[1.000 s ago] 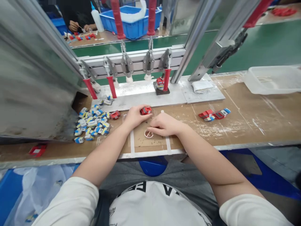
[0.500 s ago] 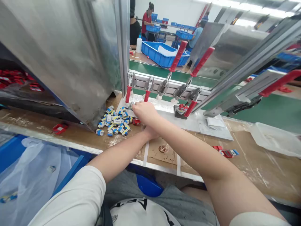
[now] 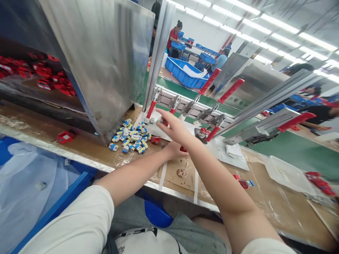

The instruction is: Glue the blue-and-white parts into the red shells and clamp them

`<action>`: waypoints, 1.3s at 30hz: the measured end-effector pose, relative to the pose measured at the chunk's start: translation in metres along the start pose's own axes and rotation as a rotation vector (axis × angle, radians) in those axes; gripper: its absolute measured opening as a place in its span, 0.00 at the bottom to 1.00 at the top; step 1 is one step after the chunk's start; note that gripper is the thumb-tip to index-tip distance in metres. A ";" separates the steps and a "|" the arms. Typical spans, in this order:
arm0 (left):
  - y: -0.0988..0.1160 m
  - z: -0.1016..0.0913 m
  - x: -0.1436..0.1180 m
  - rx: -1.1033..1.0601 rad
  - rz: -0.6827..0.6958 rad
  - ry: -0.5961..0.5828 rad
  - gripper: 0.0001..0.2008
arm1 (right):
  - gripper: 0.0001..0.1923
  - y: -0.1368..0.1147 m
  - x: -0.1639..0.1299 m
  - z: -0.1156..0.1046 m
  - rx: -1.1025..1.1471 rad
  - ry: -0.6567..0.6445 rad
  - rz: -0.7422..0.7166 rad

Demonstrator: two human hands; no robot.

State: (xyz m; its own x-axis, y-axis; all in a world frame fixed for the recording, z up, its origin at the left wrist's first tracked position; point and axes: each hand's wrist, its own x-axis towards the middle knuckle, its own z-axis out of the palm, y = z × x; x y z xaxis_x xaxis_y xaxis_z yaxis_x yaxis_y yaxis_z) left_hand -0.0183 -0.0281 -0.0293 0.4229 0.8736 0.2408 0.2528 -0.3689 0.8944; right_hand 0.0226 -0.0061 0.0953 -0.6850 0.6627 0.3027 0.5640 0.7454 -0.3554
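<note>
My left hand (image 3: 174,151) is low over the bench, its fingers closed round a red plastic housing (image 3: 183,149) that is partly hidden behind my right forearm. My right hand (image 3: 171,126) crosses above it, fingers stretched and apart, in front of the toggle clamps. Grey and red show between its fingers; whether that is a part or a clamp handle behind is unclear. Just left of its fingertips, small light blocks (image 3: 152,120) lie on the metal plate. A pile of white, blue and yellow blocks (image 3: 135,138) and a red housing (image 3: 155,140) lie nearby.
Red-handled toggle clamps (image 3: 209,82) line the metal frame ahead. A large sheet-metal panel (image 3: 116,63) stands at left, near a loose red housing (image 3: 65,137). A clear plastic tray (image 3: 287,174) sits at right. People work beyond a blue bin (image 3: 185,72).
My right hand has opened from a closed grip by the small blocks and lifted slightly. The red housing in my left hand has come into sight. The camera view has tilted and shifted.
</note>
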 end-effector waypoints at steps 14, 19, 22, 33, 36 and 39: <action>0.013 0.000 0.002 -0.151 -0.034 0.010 0.23 | 0.26 0.110 -0.178 0.015 1.120 0.781 0.590; 0.016 -0.001 0.003 -0.405 -0.145 -0.067 0.27 | 0.24 0.110 -0.178 0.024 1.282 0.787 0.569; 0.023 -0.001 0.004 -0.630 -0.222 -0.100 0.35 | 0.24 0.113 -0.176 0.026 1.332 0.779 0.576; 0.028 -0.005 0.006 -0.898 -0.568 -0.202 0.18 | 0.17 0.101 -0.182 0.024 0.705 0.673 0.251; 0.027 -0.006 0.007 -0.898 -0.655 -0.273 0.16 | 0.12 0.098 -0.184 0.022 0.452 0.601 0.076; 0.028 -0.008 0.007 -0.901 -0.731 -0.328 0.17 | 0.12 0.098 -0.183 0.020 0.301 0.589 -0.092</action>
State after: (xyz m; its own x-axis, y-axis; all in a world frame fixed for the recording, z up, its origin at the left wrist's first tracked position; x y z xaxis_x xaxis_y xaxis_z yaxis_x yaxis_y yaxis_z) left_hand -0.0148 -0.0297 0.0002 0.6672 0.6134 -0.4226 -0.1180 0.6472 0.7532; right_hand 0.1940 -0.0561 -0.0123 -0.3099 0.5898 0.7457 0.3030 0.8047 -0.5106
